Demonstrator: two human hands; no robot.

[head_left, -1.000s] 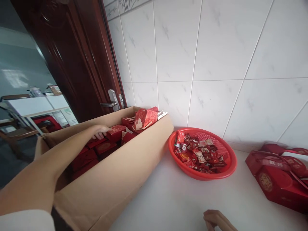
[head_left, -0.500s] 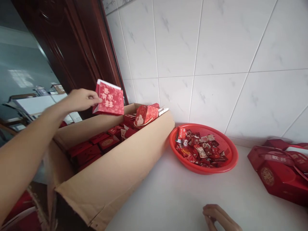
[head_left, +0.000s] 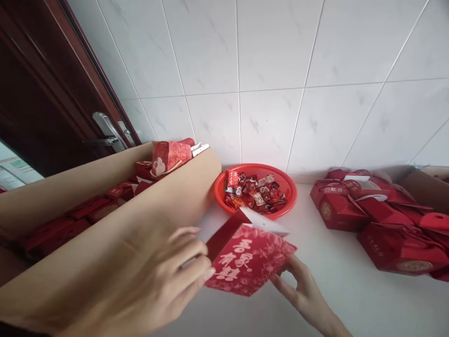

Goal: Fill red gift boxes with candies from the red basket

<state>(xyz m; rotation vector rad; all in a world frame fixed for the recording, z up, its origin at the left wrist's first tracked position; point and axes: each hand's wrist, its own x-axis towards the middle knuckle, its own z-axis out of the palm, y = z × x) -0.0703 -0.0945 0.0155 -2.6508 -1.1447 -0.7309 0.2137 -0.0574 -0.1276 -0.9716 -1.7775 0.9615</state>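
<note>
A red paper gift bag [head_left: 257,257] with pale Chinese characters on its front is held up tilted over the white tabletop, its mouth partly open and white inside. My left hand [head_left: 175,276] pinches its left edge between thumb and fingers. At its lower right side, my right hand [head_left: 301,290] grips the edge with thumb and fingertips. Just behind the bag stands a red plastic basket [head_left: 291,187] of wrapped candies [head_left: 257,192]. Part of the basket's front rim is hidden by the bag.
On the left a long cardboard box [head_left: 182,192] contains several red boxes [head_left: 77,220] and a patterned red bag [head_left: 171,157]. Several red candy boxes [head_left: 340,208] stand at right. A tiled wall [head_left: 273,47] closes off the back; a dark door [head_left: 45,75] is at far left.
The gift bag has come from above the cardboard box to in front of the basket. My right hand has taken hold of it too. The view has turned right.
</note>
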